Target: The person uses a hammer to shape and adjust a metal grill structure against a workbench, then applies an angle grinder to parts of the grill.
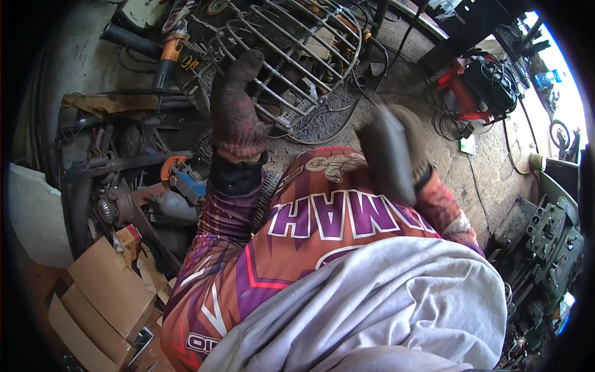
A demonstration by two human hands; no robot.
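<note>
A rack of bent metal bars (297,40), curved like a basket or grille, stands at the top middle. My left hand (238,105), in a dark reddish knit glove, is at its near left edge, closed around the frame; the fingertips are partly hidden. To the right, my right hand (410,133) wears a brownish glove and is smeared by motion. A dark grey, flat, oblong object (387,155) is held in it in front of my body, apart from the rack. Blur hides its exact kind.
An orange angle grinder (168,59) lies at the upper left. Below it are a wooden bar (111,102), a blue-orange tool (186,180) and cardboard boxes (114,288). A red and black machine with cables (474,87) sits at right, above a green machine (548,248). Cables cross the floor.
</note>
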